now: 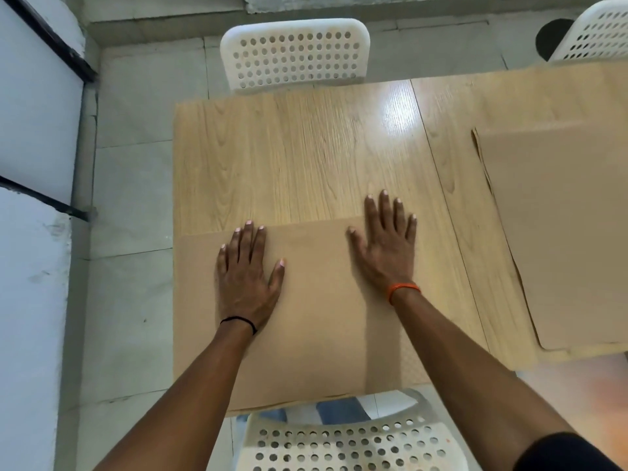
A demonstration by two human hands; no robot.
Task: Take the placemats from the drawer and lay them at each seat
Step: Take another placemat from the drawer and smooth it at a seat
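A tan placemat [316, 321] lies flat on the near side of the light wooden table [299, 154], in front of the near white chair. My left hand [248, 277] rests palm down on its left half, fingers spread. My right hand [387, 246] presses flat on its far right corner, fingertips reaching past the mat's edge onto the wood. Neither hand grips anything. A stack of more tan placemats [564, 232] lies on the table to the right, slightly fanned at its left edge.
A white perforated chair [294, 52] stands at the table's far side, another [350, 440] at the near side under my arms, a third [598, 32] at the far right. Grey tiled floor [132, 198] and a white wall lie to the left.
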